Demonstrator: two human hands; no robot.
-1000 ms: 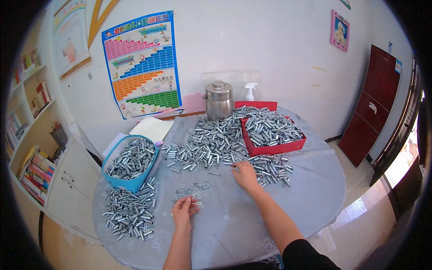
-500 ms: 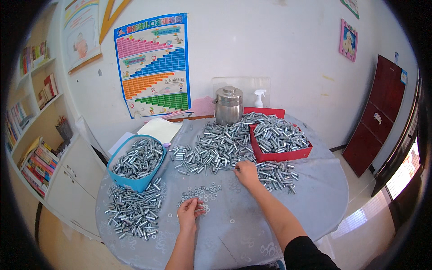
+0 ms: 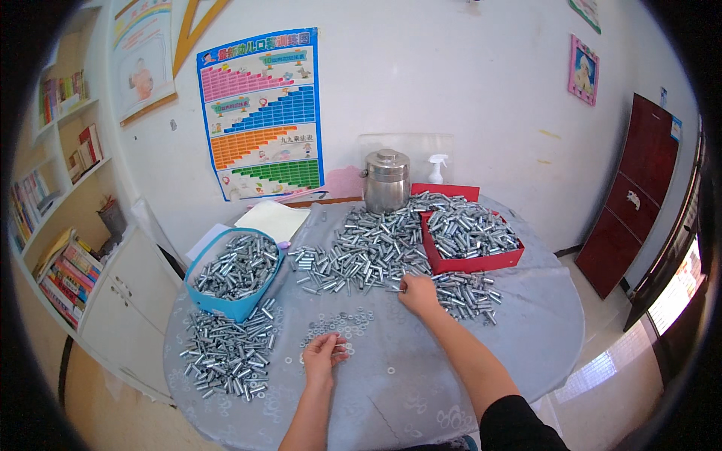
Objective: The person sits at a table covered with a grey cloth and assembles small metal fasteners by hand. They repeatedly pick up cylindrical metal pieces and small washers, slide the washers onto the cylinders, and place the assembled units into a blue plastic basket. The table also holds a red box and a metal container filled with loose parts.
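Metal cylinders might scatter if the right hand bumps them; whether its grip or the left hand's pinches anything, I cannot tell.

White wall, blue-bordered chart, bookshelf left, dark-red door right

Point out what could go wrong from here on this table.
The left hand is right by the loose rings, so a careless sweep might scatter them. The right hand is at the edge of the heaped metal tubes; a nudge could set some rolling. The pile in front of the blue basket lies near the table's edge, so a bump might send pieces over.
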